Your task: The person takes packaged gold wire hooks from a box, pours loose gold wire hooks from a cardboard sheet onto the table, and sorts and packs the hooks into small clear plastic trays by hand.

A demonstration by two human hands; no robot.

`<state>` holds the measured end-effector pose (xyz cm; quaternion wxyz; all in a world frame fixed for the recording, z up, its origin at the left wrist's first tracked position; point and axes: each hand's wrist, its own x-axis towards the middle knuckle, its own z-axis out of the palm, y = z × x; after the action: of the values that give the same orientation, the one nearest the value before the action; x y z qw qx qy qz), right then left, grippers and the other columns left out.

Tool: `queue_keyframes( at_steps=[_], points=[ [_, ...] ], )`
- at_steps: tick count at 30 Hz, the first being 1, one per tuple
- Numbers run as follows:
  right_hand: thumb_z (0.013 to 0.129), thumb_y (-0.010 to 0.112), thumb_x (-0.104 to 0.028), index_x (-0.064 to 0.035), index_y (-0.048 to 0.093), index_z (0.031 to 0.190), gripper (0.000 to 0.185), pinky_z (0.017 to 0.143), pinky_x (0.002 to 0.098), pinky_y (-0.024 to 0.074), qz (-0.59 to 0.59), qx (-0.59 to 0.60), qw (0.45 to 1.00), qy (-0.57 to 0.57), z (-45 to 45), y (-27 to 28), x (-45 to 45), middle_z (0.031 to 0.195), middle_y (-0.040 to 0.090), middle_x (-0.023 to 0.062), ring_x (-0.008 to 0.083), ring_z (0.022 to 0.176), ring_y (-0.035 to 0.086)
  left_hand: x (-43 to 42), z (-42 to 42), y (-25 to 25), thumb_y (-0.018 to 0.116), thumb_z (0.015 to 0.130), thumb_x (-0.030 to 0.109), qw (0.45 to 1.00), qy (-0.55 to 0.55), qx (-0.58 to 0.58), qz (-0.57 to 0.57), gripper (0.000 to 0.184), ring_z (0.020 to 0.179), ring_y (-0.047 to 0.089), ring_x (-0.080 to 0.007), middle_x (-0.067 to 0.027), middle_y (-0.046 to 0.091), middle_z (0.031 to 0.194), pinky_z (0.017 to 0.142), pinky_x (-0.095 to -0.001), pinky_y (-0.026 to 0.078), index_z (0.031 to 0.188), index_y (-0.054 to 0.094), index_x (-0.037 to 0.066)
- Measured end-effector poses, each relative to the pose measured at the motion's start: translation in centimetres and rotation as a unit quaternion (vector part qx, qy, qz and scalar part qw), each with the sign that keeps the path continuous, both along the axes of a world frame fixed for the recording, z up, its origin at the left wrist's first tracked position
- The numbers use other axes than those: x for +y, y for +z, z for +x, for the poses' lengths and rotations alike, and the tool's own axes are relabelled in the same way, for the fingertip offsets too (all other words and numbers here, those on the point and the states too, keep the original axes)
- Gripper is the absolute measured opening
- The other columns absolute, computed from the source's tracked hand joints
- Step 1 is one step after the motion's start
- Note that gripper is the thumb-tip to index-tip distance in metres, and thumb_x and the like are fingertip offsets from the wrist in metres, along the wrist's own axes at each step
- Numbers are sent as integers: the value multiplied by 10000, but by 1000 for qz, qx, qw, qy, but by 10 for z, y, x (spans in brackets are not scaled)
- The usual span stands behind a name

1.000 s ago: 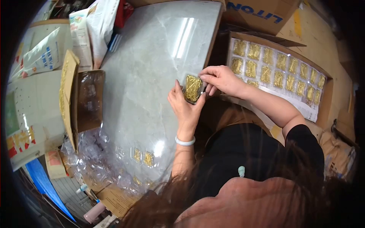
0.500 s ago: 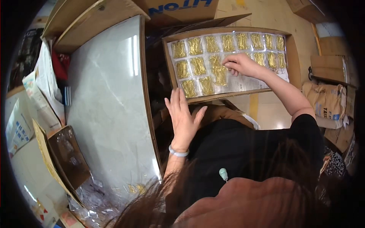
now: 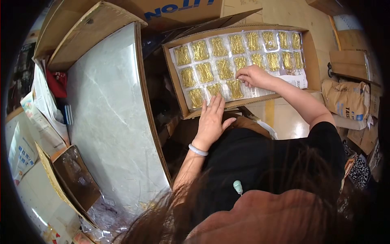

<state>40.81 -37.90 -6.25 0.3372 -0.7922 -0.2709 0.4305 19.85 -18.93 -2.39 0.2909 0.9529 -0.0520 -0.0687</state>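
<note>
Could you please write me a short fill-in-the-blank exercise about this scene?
1. The see-through packs in the carton hold ____-coloured pieces.
2. Counted from the far side to the near side, those packs lie in ____ rows.
3. The pale bracelet circles the person's ____ wrist.
4. The large letters on the upper box are ____.

Missing words: gold; three; left; blue.
</note>
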Motion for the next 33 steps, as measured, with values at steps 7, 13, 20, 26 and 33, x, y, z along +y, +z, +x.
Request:
queue_keyframes(
  at_steps=[7, 13, 20, 26, 33],
  points=[
    [977, 598, -136, -34, 676, 1089, 171, 524, 308, 533, 18, -9, 1000, -14, -5, -2, 5, 718, 666, 104, 145, 555, 636, -6, -4, -1, 709, 863, 398, 1000, 0, 13, -14, 625, 1349, 437, -373, -206, 510, 1395, 1171, -511, 275, 1287, 560, -36],
    [935, 609, -122, -45, 687, 1064, 170, 712, 417, 559, 46, -190, 977, 89, -5, 1, 5, 862, 707, 155, 324, 770, 691, -9, -4, -14, 728, 849, 223, 999, 29, -22, -1, 448, 1214, 517, -361, -179, 566, 1250, 1114, -500, 358, 1207, 599, -13],
    [928, 605, -136, -47, 678, 1050, 168, 790, 458, 536, 35, -228, 973, 5, -23, -9, 6, 970, 698, 181, 376, 908, 666, -8, 7, -6, 729, 840, 200, 999, 32, -38, -12, 394, 1169, 521, -380, -160, 579, 1212, 1069, -481, 390, 1168, 629, 7],
    [937, 604, -151, -27, 640, 1005, 146, 786, 464, 529, 6, -179, 982, -56, -31, 4, 7, 910, 680, 180, 389, 885, 653, -10, 5, -11, 753, 810, 214, 999, 11, -28, -31, 410, 1147, 522, -363, -155, 594, 1192, 1017, -459, 422, 1149, 642, 12],
    [942, 596, -168, -50, 601, 1049, 159, 706, 457, 543, 35, -315, 948, 37, -31, -14, 4, 849, 666, 158, 372, 813, 665, -9, 7, -11, 759, 810, 229, 1000, 17, -1, -26, 417, 1121, 525, -356, -163, 582, 1202, 995, -443, 440, 1150, 644, 18]
  ],
)
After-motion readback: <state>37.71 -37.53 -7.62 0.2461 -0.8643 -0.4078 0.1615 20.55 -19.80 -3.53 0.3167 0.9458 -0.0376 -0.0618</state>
